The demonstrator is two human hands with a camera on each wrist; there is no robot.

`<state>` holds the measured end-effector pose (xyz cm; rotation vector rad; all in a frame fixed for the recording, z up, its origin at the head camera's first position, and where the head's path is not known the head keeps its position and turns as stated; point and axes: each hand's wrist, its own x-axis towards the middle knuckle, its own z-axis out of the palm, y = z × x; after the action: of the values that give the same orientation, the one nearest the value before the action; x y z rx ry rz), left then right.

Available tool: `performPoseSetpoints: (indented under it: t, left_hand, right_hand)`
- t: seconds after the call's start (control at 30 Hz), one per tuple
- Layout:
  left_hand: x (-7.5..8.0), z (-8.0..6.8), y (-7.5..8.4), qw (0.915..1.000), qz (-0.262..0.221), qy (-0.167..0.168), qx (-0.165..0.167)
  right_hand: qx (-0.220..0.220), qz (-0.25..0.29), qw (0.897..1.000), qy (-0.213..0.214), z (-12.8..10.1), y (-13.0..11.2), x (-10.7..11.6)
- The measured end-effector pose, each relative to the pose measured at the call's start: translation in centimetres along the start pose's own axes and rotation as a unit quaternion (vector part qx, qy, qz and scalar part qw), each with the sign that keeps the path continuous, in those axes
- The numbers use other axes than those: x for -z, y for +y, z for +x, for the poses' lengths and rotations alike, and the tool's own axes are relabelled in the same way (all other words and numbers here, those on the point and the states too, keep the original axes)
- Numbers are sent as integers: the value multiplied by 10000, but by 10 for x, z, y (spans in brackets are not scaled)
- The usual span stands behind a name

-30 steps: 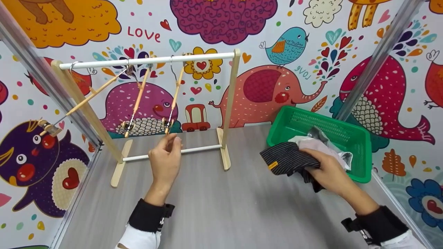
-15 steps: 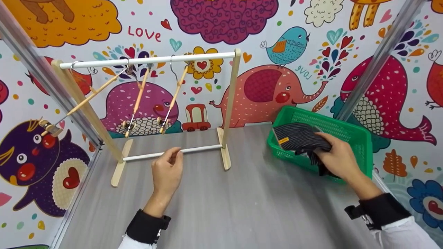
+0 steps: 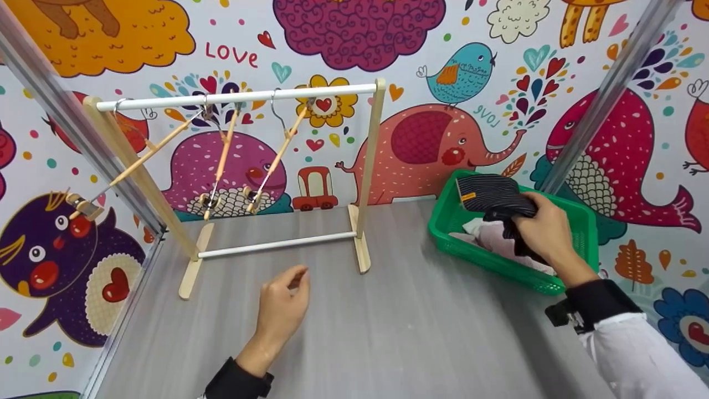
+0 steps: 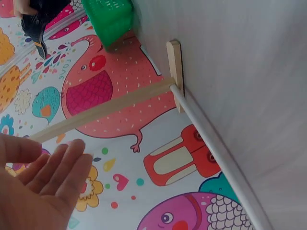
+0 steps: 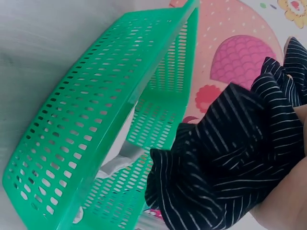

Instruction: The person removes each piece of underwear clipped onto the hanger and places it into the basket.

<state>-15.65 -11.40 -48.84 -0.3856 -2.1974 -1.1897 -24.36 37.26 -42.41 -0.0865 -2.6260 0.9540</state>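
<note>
My right hand (image 3: 545, 230) grips a dark garment with thin white stripes (image 3: 493, 191) and a small orange tag, held over the green basket (image 3: 471, 257). In the right wrist view the striped garment (image 5: 225, 158) hangs bunched in folds beside the basket's rim. Pale pink and white clothes (image 3: 501, 238) lie inside the basket. My left hand (image 3: 282, 305) is above the table in front of the rack, fingers relaxed and holding nothing. The left wrist view shows that hand (image 4: 53, 177) with its fingers loosely extended.
A wooden drying rack (image 3: 238, 98) with a white top rail stands at the back left. From it hang a left clip hanger (image 3: 152, 152), a middle hanger (image 3: 224, 155) and a right hanger (image 3: 277, 158). Cartoon-printed walls enclose the grey table (image 3: 388, 332).
My left hand has drawn back from the right hanger, which has swung a little. My right hand has lifted the striped garment up and away over the basket; the pale clothes now lie lower inside it.
</note>
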Motion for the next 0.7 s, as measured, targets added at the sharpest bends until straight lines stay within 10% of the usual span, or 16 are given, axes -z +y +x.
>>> performPoseSetpoints:
  t: [0.33,0.7]
  left_hand:
    - [-9,-29,-4,9984,-34,-433,366]
    - [-3,-37,-3,9961,38,-551,692]
  right_hand:
    - [-1047,859,9904,262,11,16,-2]
    - [-247,810,9964,-103,-9,12,-3]
